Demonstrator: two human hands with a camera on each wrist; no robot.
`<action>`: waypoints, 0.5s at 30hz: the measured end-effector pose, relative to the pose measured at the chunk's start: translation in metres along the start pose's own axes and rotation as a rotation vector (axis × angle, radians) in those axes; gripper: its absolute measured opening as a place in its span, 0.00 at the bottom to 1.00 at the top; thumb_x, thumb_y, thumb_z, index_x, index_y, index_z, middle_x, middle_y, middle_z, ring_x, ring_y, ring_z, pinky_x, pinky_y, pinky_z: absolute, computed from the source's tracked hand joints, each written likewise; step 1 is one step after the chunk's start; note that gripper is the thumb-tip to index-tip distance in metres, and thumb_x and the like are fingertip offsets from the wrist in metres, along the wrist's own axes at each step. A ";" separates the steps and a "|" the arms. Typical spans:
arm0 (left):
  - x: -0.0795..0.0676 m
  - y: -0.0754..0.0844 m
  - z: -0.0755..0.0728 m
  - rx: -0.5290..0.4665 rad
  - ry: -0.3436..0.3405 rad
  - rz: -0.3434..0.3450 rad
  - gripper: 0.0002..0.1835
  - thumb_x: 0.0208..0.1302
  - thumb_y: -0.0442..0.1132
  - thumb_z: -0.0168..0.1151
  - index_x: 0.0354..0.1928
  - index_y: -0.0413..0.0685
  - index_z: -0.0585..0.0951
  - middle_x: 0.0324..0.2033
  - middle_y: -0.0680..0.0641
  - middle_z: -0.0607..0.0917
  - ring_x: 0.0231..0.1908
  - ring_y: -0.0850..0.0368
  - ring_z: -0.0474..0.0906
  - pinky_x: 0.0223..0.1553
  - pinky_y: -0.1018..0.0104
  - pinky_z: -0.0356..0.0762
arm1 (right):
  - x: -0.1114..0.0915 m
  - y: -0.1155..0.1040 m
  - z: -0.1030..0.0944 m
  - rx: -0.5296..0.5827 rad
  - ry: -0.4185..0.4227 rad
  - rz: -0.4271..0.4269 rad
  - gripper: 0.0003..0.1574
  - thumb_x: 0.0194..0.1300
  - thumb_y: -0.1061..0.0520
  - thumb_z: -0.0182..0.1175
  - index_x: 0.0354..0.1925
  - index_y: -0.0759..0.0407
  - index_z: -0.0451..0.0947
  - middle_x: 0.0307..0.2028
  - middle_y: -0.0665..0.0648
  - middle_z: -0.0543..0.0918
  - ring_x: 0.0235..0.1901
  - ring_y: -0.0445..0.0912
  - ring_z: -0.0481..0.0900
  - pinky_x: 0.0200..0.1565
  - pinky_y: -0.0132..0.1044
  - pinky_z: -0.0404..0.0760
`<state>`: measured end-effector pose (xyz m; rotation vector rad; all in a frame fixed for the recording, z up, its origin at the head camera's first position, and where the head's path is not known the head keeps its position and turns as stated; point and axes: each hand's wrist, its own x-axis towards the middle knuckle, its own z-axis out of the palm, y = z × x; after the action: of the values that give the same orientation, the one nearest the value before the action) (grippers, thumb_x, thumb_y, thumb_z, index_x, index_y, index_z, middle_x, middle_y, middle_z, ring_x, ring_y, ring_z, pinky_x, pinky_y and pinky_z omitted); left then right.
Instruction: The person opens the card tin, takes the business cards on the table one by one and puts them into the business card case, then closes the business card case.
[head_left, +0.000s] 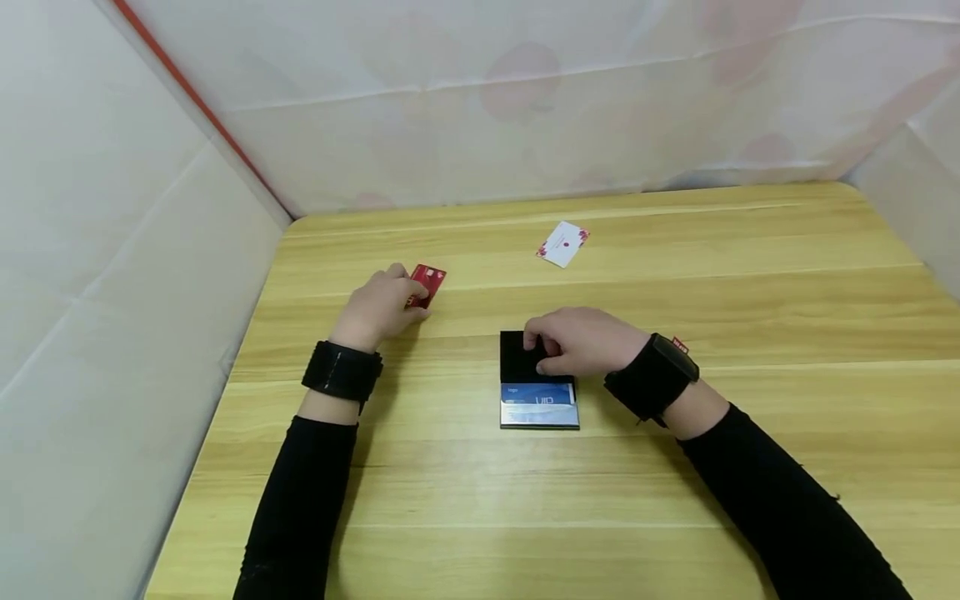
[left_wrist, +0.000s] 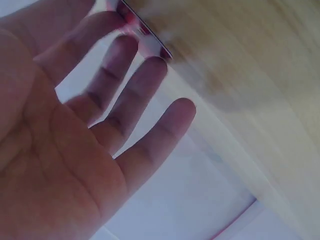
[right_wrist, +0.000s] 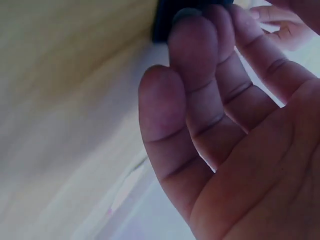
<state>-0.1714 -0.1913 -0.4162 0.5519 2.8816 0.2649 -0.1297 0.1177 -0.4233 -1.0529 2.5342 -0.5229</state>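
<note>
My left hand (head_left: 384,302) pinches a red bank card (head_left: 431,277) by its near left part, index finger over its face and thumb at its lower edge. In the left wrist view, the card (left_wrist: 145,32) shows at the fingertips, the other fingers stretched out and spread. A black card holder (head_left: 539,427) lies with its lid (head_left: 512,358) folded back, a blue VIP card (head_left: 525,393) in its pocket. Over that lid hovers my right hand (head_left: 581,340), fingers loosely bent, tips close to the dark surface; in the right wrist view the fingers hide most of the holder.
A white card with red flower corners (head_left: 562,244) lies on the wooden table (head_left: 675,283), toward its back edge. White cloth walls (head_left: 465,100) stand behind and at both sides, with a red strip (head_left: 198,100) at the left corner.
</note>
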 end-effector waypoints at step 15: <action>0.005 0.009 0.006 -0.052 0.109 -0.055 0.21 0.55 0.47 0.70 0.46 0.45 0.76 0.36 0.43 0.77 0.33 0.48 0.73 0.34 0.55 0.74 | -0.015 -0.001 -0.002 -0.031 0.032 0.059 0.41 0.48 0.34 0.69 0.55 0.52 0.75 0.41 0.50 0.75 0.37 0.44 0.73 0.40 0.42 0.75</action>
<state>-0.1714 -0.1799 -0.4209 0.4621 2.9795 0.3716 -0.1205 0.1286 -0.4185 -0.9846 2.6003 -0.4898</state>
